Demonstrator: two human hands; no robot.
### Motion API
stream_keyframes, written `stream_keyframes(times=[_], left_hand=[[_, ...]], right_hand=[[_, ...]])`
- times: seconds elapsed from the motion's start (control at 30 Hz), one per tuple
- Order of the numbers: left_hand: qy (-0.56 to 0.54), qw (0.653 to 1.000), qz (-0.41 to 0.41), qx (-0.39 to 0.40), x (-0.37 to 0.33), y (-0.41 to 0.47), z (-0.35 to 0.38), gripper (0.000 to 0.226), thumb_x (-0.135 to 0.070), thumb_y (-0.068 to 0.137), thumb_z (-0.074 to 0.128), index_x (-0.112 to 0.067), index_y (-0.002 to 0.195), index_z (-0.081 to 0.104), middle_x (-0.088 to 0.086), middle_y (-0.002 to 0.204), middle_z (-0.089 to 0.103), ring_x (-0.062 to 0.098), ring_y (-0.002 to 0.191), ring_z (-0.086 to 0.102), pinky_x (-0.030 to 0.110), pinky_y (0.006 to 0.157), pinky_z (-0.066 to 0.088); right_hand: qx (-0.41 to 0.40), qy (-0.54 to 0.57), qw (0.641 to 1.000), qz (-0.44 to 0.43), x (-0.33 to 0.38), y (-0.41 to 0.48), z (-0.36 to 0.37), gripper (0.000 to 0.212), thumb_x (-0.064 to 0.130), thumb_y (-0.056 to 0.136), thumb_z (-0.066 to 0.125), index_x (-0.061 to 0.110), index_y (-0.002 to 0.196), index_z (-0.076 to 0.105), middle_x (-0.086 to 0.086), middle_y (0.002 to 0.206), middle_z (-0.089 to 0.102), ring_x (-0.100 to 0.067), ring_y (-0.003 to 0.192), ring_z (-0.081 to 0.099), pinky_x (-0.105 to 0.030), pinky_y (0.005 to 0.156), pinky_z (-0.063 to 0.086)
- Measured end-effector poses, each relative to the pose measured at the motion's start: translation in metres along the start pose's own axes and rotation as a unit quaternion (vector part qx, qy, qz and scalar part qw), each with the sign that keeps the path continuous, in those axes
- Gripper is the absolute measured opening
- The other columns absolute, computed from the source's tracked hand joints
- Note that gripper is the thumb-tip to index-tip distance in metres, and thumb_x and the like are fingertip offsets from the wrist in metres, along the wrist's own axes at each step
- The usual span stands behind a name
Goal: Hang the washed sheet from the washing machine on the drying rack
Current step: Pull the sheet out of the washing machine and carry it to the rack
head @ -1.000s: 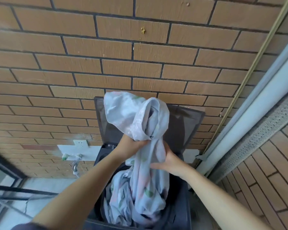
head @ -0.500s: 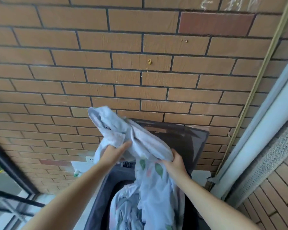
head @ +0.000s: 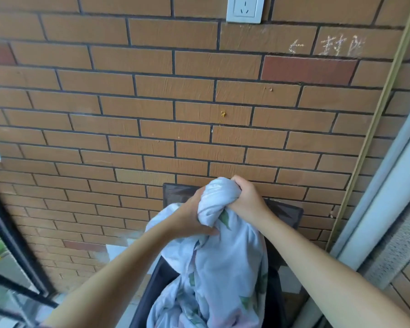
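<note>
I see both hands clenched on the sheet (head: 223,263): right hand (head: 247,196) grips its bunched top, left hand (head: 192,220) just below; the rest hangs into the washing machine (head: 287,214).

Tan brick wall (head: 152,95) with dark mortar lines, white power socket (head: 245,8) near the top edge, faint white chalk writing (head: 339,45) to its lower right, thin yellowish pipe (head: 374,129) running down the right side, black window frame (head: 12,235) at lower left
</note>
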State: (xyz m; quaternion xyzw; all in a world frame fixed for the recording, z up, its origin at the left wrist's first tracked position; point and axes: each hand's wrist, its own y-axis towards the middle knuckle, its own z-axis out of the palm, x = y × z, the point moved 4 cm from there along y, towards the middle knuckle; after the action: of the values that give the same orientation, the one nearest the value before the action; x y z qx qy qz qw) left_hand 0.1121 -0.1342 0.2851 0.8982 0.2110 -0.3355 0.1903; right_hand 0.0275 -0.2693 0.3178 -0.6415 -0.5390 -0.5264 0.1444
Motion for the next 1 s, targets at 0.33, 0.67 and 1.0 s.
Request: stream_keyframes(times=[0.33, 0.67, 1.0], left_hand=[[-0.502, 0.821, -0.209, -0.175, -0.007, 0.015, 0.008, 0.029, -0.032, 0.078, 0.077, -0.017, 0.101, 0.069, 0.009, 0.096, 0.073, 0.025, 0.089, 0.068, 0.04, 0.083, 0.056], [-0.548, 0.795, -0.178, -0.193, -0.033, 0.025, -0.047, 0.034, -0.032, 0.082, 0.071, -0.01, 0.108, 0.066, 0.009, 0.091, 0.072, 0.025, 0.082, 0.068, 0.031, 0.064, 0.055], [-0.252, 0.935, -0.23, -0.097, 0.092, -0.061, -0.065, 0.108, -0.03, 0.042, 0.087, -0.016, 0.135, 0.036, 0.017, 0.128, 0.055, 0.029, 0.11, 0.059, 0.046, 0.088, 0.053]], right_hand=[[0.108, 0.1, 0.982, 0.115, -0.043, -0.051, 0.004, 0.104, 0.021, 0.063, 0.088, 0.033, 0.142, 0.022, 0.02, 0.136, 0.041, 0.011, 0.119, 0.043, -0.007, 0.09, 0.041], [-0.062, 0.094, 0.967, 0.23, -0.084, -0.084, 0.034, 0.012, 0.002, 0.077, 0.068, 0.012, 0.084, 0.067, 0.0, 0.08, 0.071, -0.019, 0.083, 0.067, -0.017, 0.063, 0.052], [-0.172, 0.035, 0.982, 0.073, 0.009, -0.018, -0.038, 0.027, -0.007, 0.078, 0.056, 0.017, 0.089, 0.064, 0.009, 0.08, 0.064, 0.001, 0.071, 0.056, -0.007, 0.06, 0.044]])
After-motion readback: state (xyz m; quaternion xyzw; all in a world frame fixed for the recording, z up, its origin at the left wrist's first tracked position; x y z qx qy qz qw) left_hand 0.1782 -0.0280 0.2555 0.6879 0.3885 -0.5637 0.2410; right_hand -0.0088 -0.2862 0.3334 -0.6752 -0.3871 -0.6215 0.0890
